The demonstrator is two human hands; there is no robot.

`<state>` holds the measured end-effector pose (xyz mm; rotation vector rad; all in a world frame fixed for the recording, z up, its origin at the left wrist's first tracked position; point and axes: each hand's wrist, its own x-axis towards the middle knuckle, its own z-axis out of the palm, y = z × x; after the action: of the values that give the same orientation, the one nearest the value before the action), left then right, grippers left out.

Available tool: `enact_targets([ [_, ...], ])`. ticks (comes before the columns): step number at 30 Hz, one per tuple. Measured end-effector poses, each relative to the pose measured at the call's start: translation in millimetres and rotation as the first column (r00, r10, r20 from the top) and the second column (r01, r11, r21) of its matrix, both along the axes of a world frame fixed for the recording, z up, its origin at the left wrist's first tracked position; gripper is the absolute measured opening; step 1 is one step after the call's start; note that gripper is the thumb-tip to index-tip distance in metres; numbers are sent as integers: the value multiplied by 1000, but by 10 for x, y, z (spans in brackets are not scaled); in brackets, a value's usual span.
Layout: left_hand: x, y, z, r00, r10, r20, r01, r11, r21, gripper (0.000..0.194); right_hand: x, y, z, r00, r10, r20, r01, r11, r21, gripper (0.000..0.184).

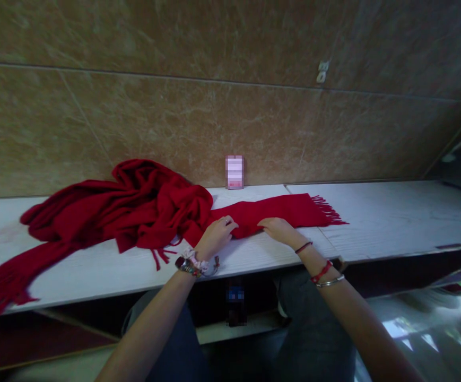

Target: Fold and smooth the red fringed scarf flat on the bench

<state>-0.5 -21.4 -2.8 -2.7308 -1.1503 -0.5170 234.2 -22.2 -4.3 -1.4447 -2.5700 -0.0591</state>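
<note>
A red scarf (288,210) lies on a white wooden bench top. Its right part is spread in a flat, narrow strip that ends in a fringe, while the left part is piled in loose folds. Another fringed end hangs over the front edge at the far left. My left hand (216,236) holds the strip's near edge beside the pile, fingers bent. Farther right, my right hand (280,232) pinches the same edge, its fingertips partly hidden against the cloth. A short stretch of scarf lies between the two hands.
The white bench top (393,217) runs along a brown tiled wall (198,127). A small pixelated upright object (235,172) stands against the wall behind the scarf. Dark open compartments lie below the front edge, near my knees. A small white hook (322,71) is fixed on the wall.
</note>
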Motion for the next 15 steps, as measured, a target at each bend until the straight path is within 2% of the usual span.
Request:
enact_targets([
  [3,69,-45,-21,994,-47,-101,53,997,54,17,7,-31,-26,999,37,15,-37,999,28,31],
  [7,92,-50,-19,974,-41,-224,61,995,83,17,48,-42,-39,999,33,31,-34,998,57,31],
  [11,55,-25,-18,968,-47,-245,60,997,48,20,84,-19,-41,998,55,5,-55,996,63,31],
  [15,71,-40,-28,967,-18,-255,34,998,58,20,72,-9,-60,986,144,-79,-135,984,114,25],
])
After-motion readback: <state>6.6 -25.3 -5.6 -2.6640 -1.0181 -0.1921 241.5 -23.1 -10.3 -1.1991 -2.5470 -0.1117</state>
